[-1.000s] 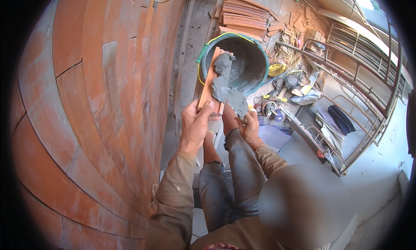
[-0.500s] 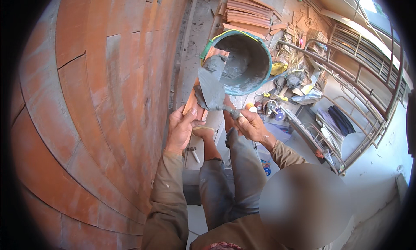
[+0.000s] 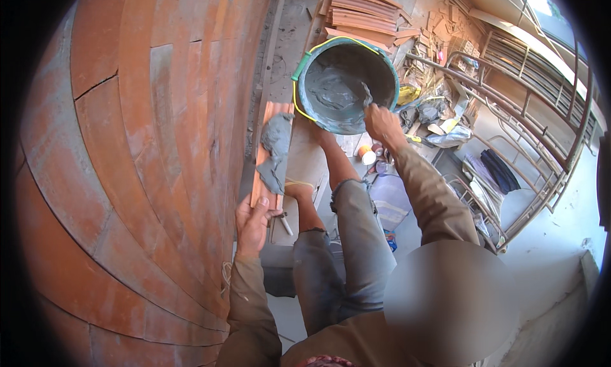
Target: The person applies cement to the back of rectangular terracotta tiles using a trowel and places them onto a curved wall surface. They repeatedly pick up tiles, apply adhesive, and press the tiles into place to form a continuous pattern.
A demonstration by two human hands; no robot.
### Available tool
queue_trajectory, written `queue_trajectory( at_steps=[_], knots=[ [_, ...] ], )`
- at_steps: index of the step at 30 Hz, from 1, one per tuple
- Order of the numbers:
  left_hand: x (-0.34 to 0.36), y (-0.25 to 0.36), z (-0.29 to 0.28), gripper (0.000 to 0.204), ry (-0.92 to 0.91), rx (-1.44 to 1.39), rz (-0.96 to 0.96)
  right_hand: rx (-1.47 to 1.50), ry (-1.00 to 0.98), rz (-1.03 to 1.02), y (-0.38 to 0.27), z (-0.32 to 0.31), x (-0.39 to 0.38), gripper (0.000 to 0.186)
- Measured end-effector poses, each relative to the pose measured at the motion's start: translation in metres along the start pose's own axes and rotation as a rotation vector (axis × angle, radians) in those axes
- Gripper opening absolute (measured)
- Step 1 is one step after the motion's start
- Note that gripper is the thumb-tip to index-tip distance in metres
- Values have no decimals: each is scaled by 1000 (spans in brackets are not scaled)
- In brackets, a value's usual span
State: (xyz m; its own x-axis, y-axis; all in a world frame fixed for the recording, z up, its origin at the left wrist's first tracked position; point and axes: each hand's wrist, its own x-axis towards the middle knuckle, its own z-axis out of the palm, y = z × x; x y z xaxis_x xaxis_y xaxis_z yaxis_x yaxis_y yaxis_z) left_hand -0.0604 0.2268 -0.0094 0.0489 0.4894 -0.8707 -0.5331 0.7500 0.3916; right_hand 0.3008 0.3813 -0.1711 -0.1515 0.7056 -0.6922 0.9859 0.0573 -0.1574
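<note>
My left hand (image 3: 252, 230) is closed on the lower end of a narrow orange clay tile (image 3: 260, 170), thumb on top. Grey wet mortar (image 3: 277, 141) lies along the middle of the tile in an uneven heap. At the right rim of a round bucket (image 3: 301, 87) with a yellow wire handle, my right hand (image 3: 384, 126) grips a mortar-smeared trowel (image 3: 367, 95). The trowel's neck reaches over into the bucket; its blade cannot be made out against the grey mortar (image 3: 334, 87) inside.
Tiles cover the wall (image 3: 137, 157) on my left. Behind the bucket stands a stack of ridged tiles (image 3: 363, 14). Metal railing frames (image 3: 522, 106) rise at the right, beside cluttered bags and scraps (image 3: 439, 116). A small cup (image 3: 366, 154) stands near my knee.
The trowel has left the tile and moved right into the bucket with my right hand. My left hand has brought the tile down and left, away from the bucket's rim, mortar still on it.
</note>
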Motion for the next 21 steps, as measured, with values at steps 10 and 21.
queue_trajectory(
  at_steps=[10, 21],
  knots=[
    [-35, -34, -10, 41, 74, 10, -109, 84, -156, 107, -60, 18, 79, 28],
    [-21, -9, 15, 31, 154, -9, -40, 231, -110, -208, -52, 55, 74, 35]
  ],
)
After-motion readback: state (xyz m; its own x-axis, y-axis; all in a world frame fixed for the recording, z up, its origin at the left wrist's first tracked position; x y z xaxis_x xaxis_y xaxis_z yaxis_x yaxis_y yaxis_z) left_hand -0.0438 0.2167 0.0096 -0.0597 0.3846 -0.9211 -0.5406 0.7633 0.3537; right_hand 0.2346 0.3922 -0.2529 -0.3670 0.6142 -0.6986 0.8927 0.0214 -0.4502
